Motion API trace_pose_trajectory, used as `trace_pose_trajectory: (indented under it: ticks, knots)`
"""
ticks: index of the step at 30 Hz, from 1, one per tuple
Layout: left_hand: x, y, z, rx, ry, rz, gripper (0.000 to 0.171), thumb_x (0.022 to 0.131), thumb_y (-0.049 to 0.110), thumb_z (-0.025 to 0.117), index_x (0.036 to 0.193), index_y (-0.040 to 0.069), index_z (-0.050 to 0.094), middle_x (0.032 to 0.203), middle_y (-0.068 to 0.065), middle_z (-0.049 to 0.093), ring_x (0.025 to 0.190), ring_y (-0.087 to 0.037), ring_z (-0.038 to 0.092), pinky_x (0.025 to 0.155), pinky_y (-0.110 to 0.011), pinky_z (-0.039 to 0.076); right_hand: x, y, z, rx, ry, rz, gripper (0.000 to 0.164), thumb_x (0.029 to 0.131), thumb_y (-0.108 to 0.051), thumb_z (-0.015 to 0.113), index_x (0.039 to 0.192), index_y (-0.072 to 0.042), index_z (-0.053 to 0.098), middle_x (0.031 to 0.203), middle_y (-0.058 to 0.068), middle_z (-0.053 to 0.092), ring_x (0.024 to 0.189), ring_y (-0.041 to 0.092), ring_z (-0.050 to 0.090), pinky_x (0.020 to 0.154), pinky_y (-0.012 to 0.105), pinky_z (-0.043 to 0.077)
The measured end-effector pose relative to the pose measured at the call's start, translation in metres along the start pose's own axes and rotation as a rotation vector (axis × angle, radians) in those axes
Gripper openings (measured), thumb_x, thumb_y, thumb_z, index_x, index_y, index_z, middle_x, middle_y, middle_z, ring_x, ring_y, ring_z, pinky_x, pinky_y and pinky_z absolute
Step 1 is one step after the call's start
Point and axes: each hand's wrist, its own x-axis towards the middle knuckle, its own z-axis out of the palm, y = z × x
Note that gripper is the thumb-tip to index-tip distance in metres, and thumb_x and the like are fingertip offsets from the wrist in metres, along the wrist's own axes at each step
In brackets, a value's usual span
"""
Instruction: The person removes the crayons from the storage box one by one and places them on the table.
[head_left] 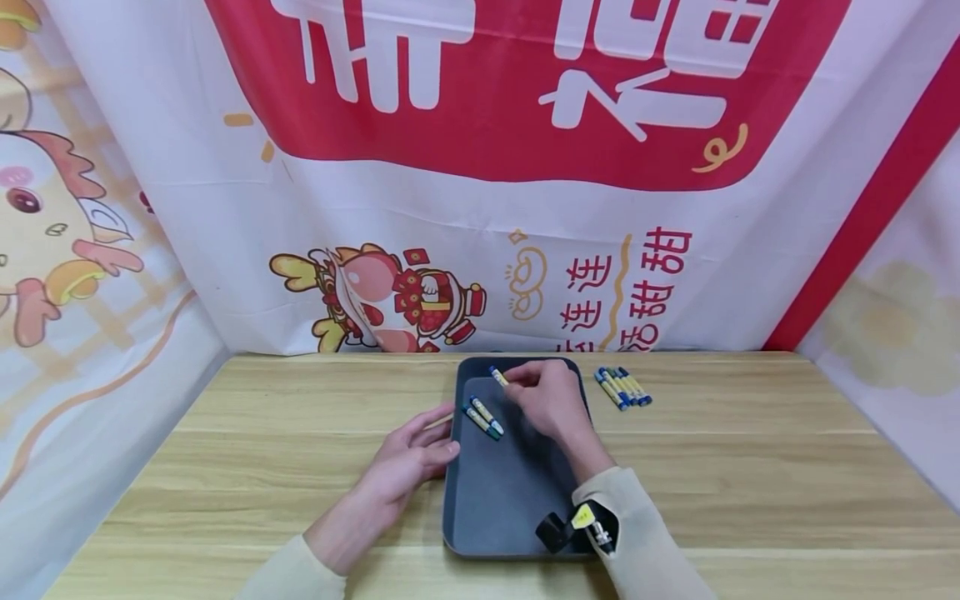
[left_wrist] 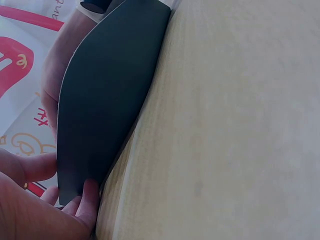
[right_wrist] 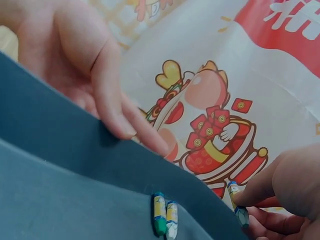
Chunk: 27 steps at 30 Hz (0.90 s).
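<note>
A matte, dark grey tray [head_left: 517, 508] with rounded corners and a low raised wall lies lengthwise on a smooth table [head_left: 750, 475] of pale, streaky wood grain. Behind it hangs a soft white cloth [head_left: 465, 204], lightly creased, printed with a large red panel, white and red characters and a cartoon figure. The sleeves [head_left: 652, 542] are pale and plain, and a small black device [head_left: 555, 531] with a yellow label is strapped near the right cuff.

The crayons are short, slim sticks in pale yellow and blue paper wrappers. In the tray, towards its far left part, the green-tipped crayon [right_wrist: 159, 215] and the white-tipped crayon [right_wrist: 171, 220] lie side by side, slanted the same way. The right hand [head_left: 551, 400] reaches over the far part of the tray, thumb and fingers pinching the held crayon [head_left: 498, 376], blue at its upper end, near the far left corner; whether it touches the tray I cannot tell. The left hand [head_left: 412, 462] rests against the tray's left wall, its fingers loosely spread along the outer side and the thumb at the rim.

Counted up, there is one tray, two crayons lying in it, one between the right fingers, and a bunch of crayons [head_left: 622, 387] on the table just right of the tray's far end: at least four, packed too closely for an exact number
</note>
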Motion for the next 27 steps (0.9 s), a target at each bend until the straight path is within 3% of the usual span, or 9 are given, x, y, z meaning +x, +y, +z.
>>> trace_pose_trajectory:
  ticks: [8, 16, 27]
  knots:
    - [0.000, 0.000, 0.001, 0.010, 0.009, 0.002, 0.062, 0.099, 0.004, 0.070, 0.157, 0.017, 0.053, 0.160, -0.022, 0.052, 0.141, -0.038, 0.060, 0.111, -0.047, 0.056, 0.003, -0.003, -0.012, 0.039, 0.006, -0.009, 0.013, 0.097, -0.014, 0.077, 0.108, -0.012, 0.083, 0.106, 0.008, 0.078, 0.089, 0.021, 0.066, 0.076, 0.031, 0.055]
    - [0.001, -0.001, 0.000, 0.002, 0.011, -0.006, 0.063, 0.098, 0.005, 0.071, 0.157, 0.018, 0.052, 0.160, -0.021, 0.052, 0.137, -0.034, 0.064, 0.111, -0.047, 0.056, 0.005, -0.002, -0.031, 0.040, 0.049, 0.018, 0.017, 0.097, -0.016, 0.077, 0.112, -0.015, 0.083, 0.111, 0.007, 0.079, 0.094, 0.022, 0.068, 0.078, 0.031, 0.053]
    - [0.002, -0.001, 0.000, -0.001, 0.010, -0.015, 0.063, 0.098, 0.005, 0.071, 0.157, 0.018, 0.052, 0.161, -0.021, 0.052, 0.136, -0.034, 0.065, 0.113, -0.049, 0.054, 0.014, 0.016, -0.063, 0.087, 0.087, 0.046, 0.021, 0.098, -0.018, 0.075, 0.117, -0.010, 0.082, 0.117, 0.013, 0.078, 0.103, 0.026, 0.068, 0.081, 0.031, 0.054]
